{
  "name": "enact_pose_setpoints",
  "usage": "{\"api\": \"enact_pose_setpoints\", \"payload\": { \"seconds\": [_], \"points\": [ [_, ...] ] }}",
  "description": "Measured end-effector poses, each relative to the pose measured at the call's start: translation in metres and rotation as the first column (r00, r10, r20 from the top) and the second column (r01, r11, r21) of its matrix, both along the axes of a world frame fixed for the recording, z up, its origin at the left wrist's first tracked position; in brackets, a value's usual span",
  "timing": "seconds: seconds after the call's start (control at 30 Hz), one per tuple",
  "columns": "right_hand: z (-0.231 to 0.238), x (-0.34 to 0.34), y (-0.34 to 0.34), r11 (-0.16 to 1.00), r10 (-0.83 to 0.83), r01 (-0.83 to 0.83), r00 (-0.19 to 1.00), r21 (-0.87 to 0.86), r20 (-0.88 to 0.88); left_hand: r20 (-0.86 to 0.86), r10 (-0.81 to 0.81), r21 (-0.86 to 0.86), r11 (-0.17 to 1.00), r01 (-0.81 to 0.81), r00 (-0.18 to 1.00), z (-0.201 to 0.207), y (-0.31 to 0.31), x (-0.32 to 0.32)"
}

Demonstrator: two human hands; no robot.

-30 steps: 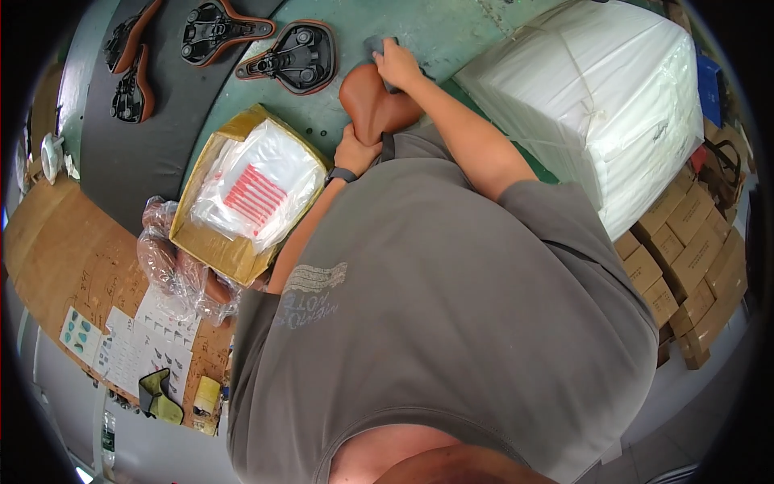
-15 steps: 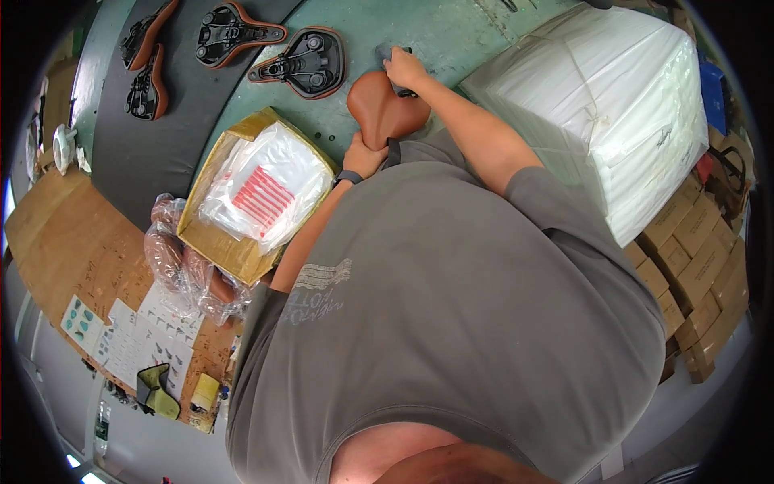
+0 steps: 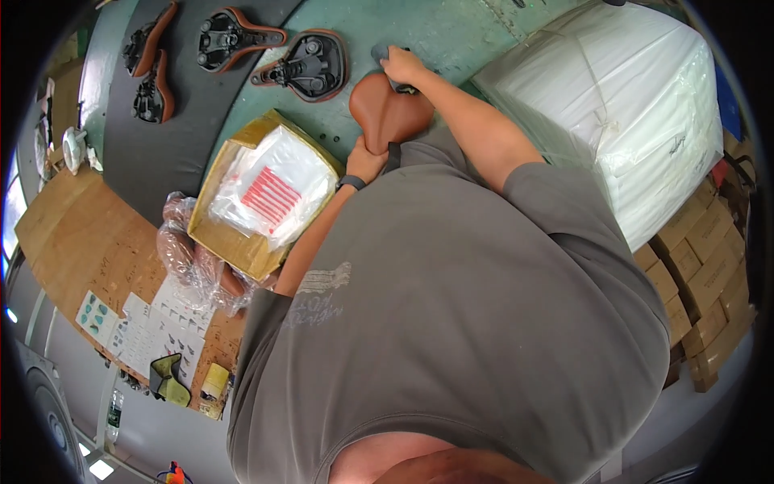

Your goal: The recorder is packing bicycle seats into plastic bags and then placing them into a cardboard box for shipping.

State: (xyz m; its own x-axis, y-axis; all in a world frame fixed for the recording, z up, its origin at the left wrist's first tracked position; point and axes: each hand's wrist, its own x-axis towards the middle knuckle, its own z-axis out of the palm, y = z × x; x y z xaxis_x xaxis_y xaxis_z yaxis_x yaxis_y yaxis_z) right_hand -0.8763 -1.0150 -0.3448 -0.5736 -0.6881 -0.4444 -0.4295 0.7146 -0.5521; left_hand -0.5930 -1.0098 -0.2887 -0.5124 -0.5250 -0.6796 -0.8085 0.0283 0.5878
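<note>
A brown bicycle saddle [image 3: 393,114] is in front of my body, its smooth top facing up and its narrow nose toward me. My left hand [image 3: 367,160], with a dark band on the wrist, is closed around the nose. At the wide rear end, my right hand [image 3: 403,66] is closed on a dark grey object [image 3: 380,53]; its kind is hidden by the fingers. Part of something black shows below that hand, against the saddle's edge. To the left, another brown saddle [image 3: 310,66] lies upside down, showing its black underside.
More upturned saddles [image 3: 234,39] lie on a black mat [image 3: 189,81] over the green table [image 3: 459,32]. An open carton [image 3: 234,238] with a plastic bag stands left, beside plastic-wrapped saddles [image 3: 197,262]. At right are a large white wrapped bale [image 3: 621,105] and stacked cardboard boxes [image 3: 701,266].
The whole view has shifted slightly. Both hands keep their places on the saddle and the grey object, with hardly any visible movement.
</note>
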Motion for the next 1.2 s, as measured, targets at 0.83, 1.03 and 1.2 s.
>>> {"api": "enact_pose_setpoints", "payload": {
  "seconds": [0.83, 1.03, 1.2],
  "points": [
    [-0.072, -0.022, -0.042, 0.997, 0.071, -0.044, 0.808, -0.061, 0.585, -0.077, 0.023, -0.026, 0.999, -0.025, 0.997, -0.070, -0.022, 0.045],
    [-0.002, -0.009, 0.080, 0.948, -0.217, 0.316, 0.726, -0.036, 0.653, -0.077, -0.067, 0.106, 0.991, 0.075, 0.995, -0.063, -0.040, 0.043],
    [0.033, 0.002, 0.071, 0.970, 0.016, 0.069, 0.939, -0.234, 0.342, 0.059, -0.229, 0.038, 0.973, 0.227, 0.972, -0.072, -0.051, 0.045]
  ]
}}
